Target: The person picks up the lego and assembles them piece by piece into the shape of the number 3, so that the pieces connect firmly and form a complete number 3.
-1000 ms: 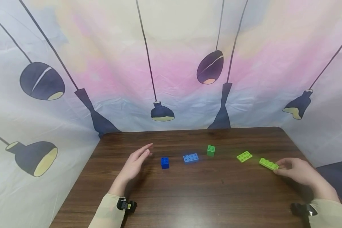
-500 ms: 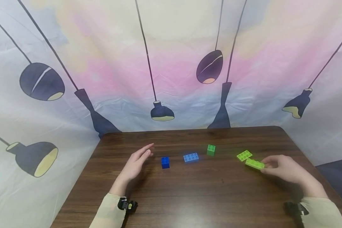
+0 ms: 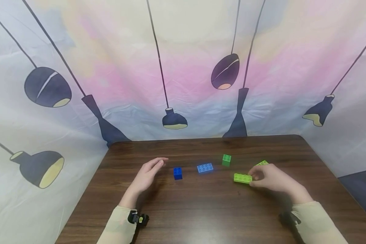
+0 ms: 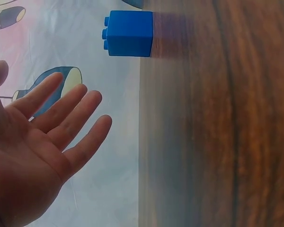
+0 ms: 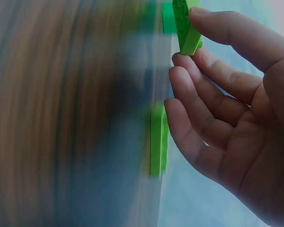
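Note:
My right hand (image 3: 271, 178) pinches one end of a lime-green building brick (image 3: 242, 178) between thumb and fingers, a little over the table. In the right wrist view the thumb presses the side of this lime brick (image 5: 187, 28). A second lime brick (image 3: 262, 163) lies behind the right hand, partly hidden by it. My left hand (image 3: 147, 174) hovers at the left with its fingers spread and nothing in it. Just right of it stands a dark blue brick (image 3: 178, 173), which the left wrist view shows apart from the fingertips (image 4: 102, 124).
A light blue flat brick (image 3: 205, 167) lies in the middle of the brown wooden table (image 3: 195, 210). Behind and right of it stands a small green brick (image 3: 226, 160). A cloth backdrop (image 3: 195, 84) with printed lamps hangs behind the table's far edge.
My right hand has carried the pinched lime brick leftward from the right side of the table, past the front of the other lime brick. The left hand has stayed nearly in place.

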The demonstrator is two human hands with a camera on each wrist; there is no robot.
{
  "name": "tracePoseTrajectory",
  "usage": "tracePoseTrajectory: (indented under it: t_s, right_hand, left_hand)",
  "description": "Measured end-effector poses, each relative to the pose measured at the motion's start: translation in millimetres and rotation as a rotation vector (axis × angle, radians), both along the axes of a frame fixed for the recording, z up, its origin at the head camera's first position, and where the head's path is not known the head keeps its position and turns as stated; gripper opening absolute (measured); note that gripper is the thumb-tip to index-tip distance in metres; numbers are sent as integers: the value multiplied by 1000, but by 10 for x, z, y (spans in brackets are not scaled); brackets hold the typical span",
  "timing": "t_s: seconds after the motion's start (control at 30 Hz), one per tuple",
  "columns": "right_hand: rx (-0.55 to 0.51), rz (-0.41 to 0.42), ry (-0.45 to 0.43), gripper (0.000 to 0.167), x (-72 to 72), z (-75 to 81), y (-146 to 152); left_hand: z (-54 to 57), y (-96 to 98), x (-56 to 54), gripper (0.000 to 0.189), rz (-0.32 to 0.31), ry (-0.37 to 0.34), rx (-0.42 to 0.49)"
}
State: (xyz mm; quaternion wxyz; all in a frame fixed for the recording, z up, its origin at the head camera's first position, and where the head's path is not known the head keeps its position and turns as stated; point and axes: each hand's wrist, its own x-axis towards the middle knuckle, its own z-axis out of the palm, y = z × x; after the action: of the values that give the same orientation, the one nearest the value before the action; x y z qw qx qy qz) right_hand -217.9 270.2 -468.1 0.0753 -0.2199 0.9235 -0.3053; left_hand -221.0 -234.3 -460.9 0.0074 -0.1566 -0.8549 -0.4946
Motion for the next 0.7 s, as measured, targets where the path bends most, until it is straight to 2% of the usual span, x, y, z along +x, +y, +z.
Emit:
tracePoseTrajectory:
  t_s: [0.23, 0.5, 0.7]
  right_hand:
    - [-31, 55, -35, 29, -64, -5, -375]
    - [-20, 89, -46, 29, -129, 12, -707]
    - [-6, 104, -53, 29, -118, -4, -840]
  left_hand:
    - [-4, 17, -11, 43, 20, -1, -104]
    - [-19, 35, 1, 47, -1, -8, -107]
    - [-30, 61, 14, 48, -11, -23, -126]
